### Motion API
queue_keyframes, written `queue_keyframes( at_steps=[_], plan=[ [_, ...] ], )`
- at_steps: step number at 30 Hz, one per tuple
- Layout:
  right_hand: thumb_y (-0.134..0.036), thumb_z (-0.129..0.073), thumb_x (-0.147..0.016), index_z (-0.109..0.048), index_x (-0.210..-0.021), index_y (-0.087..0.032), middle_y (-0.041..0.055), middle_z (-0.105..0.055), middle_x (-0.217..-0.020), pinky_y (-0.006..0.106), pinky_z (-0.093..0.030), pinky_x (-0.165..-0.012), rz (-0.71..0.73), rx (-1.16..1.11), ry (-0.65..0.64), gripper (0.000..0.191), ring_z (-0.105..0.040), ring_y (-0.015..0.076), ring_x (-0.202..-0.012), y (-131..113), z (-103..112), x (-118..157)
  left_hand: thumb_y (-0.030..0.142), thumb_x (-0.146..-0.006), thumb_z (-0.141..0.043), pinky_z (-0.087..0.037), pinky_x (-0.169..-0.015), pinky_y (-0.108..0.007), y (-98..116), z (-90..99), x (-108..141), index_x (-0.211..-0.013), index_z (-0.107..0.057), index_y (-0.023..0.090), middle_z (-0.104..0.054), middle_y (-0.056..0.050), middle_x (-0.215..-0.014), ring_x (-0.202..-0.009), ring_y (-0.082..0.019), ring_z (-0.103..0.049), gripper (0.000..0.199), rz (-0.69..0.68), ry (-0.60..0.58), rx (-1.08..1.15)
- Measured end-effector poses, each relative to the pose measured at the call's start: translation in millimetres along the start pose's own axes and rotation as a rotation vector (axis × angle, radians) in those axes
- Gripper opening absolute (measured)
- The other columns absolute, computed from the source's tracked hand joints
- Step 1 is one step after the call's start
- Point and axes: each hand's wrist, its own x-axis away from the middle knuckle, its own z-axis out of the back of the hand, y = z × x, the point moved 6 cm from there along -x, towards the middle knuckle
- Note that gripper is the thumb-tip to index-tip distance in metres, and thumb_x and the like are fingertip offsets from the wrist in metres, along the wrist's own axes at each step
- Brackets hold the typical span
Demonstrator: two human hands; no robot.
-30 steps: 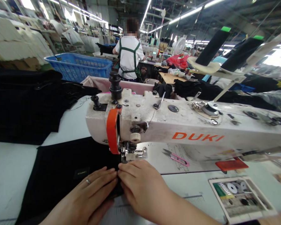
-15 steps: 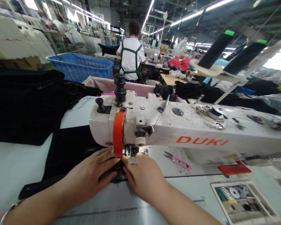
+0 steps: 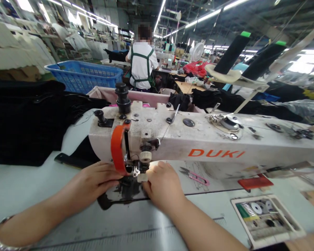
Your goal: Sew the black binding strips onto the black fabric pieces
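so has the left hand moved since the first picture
Yes: judged against the orange guard, the left hand has moved forward; earlier short of the guard's lower end, it is now beside it.

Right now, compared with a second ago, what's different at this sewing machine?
The black cloth has slid forward, away from the person, its label now out of sight behind the sewing machine. The left hand and right hand moved forward too, flanking the orange guard. Unchanged: pink-handled snips, blue basket.
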Motion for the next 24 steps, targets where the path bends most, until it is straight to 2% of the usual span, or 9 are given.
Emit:
queue_keyframes(
  at_steps=[2,5,7,9,14,19,24],
  plan=[
    [-0.033,-0.065,-0.102,-0.069,-0.074,-0.019,0.0071,-0.068,-0.077,0.04,-0.05,-0.077,-0.001,-0.022,0.014,0.031,-0.062,0.0278,-0.083,-1,-1,2,0.043,-0.107,-0.056,-0.061,-0.101,-0.032,10,-3.4,0,-0.117,-0.079,0.033,-0.082,0.003,-0.111,-0.106,-0.018,-0.076,0.026,0.03,0.025,0.005],
    [-0.022,-0.073,-0.097,-0.071,-0.093,-0.017,0.0074,-0.074,-0.098,0.037,-0.051,-0.083,0.117,-0.184,0.084,0.007,-0.063,0.026,-0.093,-11,0,7,0.043,-0.109,-0.052,-0.062,-0.098,-0.029,28,-8.3,0,-0.112,-0.078,0.03,-0.082,0.003,-0.107,-0.102,-0.017,-0.076,0.029,0.066,0.073,0.003],
    [-0.014,-0.073,-0.095,-0.071,-0.103,-0.017,0.0063,-0.076,-0.109,0.034,-0.051,-0.084,0.191,-0.266,0.096,0.008,-0.063,0.0243,-0.096,-17,-2,10,0.043,-0.11,-0.05,-0.062,-0.095,-0.027,35,-9.7,1,-0.109,-0.077,0.028,-0.082,0.003,-0.106,-0.101,-0.016,-0.076,0.03,0.083,0.107,-0.006],
    [-0.01,-0.07,-0.096,-0.071,-0.101,-0.018,0.005,-0.076,-0.107,0.033,-0.051,-0.081,0.206,-0.29,0.091,0.009,-0.063,0.0232,-0.092,-19,-6,11,0.043,-0.11,-0.05,-0.062,-0.093,-0.026,38,-10.0,0,-0.106,-0.075,0.027,-0.081,0.002,-0.106,-0.1,-0.015,-0.076,0.03,0.093,0.138,-0.017],
    [-0.008,-0.063,-0.099,-0.07,-0.095,-0.018,0.0062,-0.074,-0.095,0.031,-0.051,-0.076,0.198,-0.281,0.138,0.012,-0.063,0.0225,-0.086,-18,-6,11,0.041,-0.109,-0.051,-0.062,-0.091,-0.028,35,-12.0,-6,-0.105,-0.073,0.026,-0.081,0.002,-0.104,-0.097,-0.016,-0.076,0.028,0.096,0.145,-0.019],
    [-0.007,-0.062,-0.097,-0.071,-0.093,-0.018,0.0087,-0.073,-0.095,0.032,-0.052,-0.076,0.188,-0.216,0.162,0.014,-0.063,0.023,-0.085,-16,-5,6,0.038,-0.108,-0.052,-0.061,-0.099,-0.037,29,-13.6,-12,-0.107,-0.076,0.026,-0.08,-0.002,-0.109,-0.106,-0.022,-0.075,0.027,0.105,0.14,-0.028],
    [-0.006,-0.063,-0.095,-0.07,-0.088,-0.018,0.0083,-0.073,-0.091,0.031,-0.053,-0.077,0.18,-0.137,0.123,0.016,-0.065,0.0235,-0.087,-14,-6,0,0.034,-0.106,-0.054,-0.063,-0.09,-0.038,19,-17.4,-15,-0.106,-0.076,0.026,-0.081,-0.002,-0.104,-0.097,-0.023,-0.077,0.024,0.142,0.138,-0.045]
  ],
)
